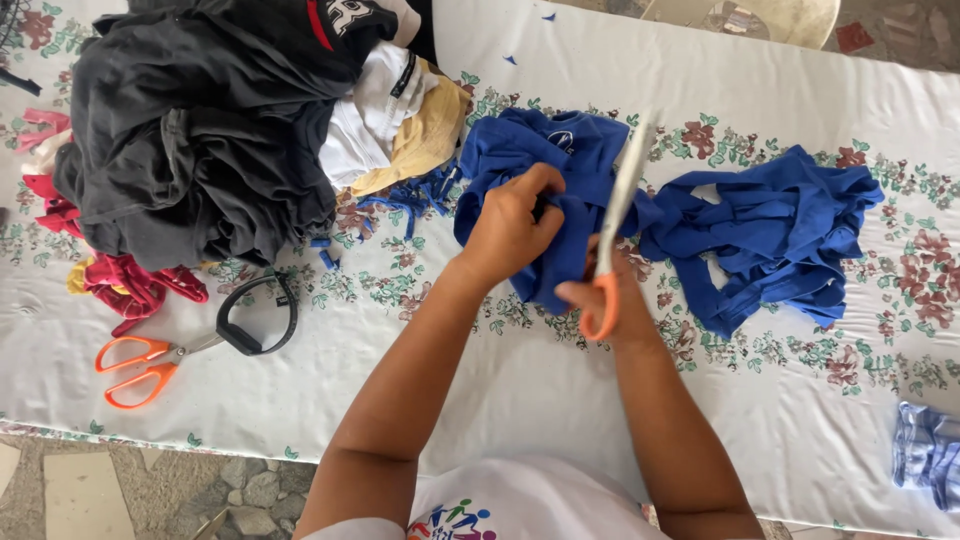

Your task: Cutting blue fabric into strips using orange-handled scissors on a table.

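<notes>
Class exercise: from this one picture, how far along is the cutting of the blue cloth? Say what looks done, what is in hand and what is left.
Done: a slashed blue piece lies to the right, and small blue scraps sit by the clothes pile.
In hand: the left hand pinches the blue garment while the right hand works orange-handled scissors at it.
Left: most of that garment looks uncut, and the pile appears untouched.

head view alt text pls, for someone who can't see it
Seen from above, a person's left hand pinches blue fabric while the right hand holds orange-handled scissors upright against it, over a floral tablecloth. A pile of dark clothes and a second pair of orange scissors lie to the left.
</notes>
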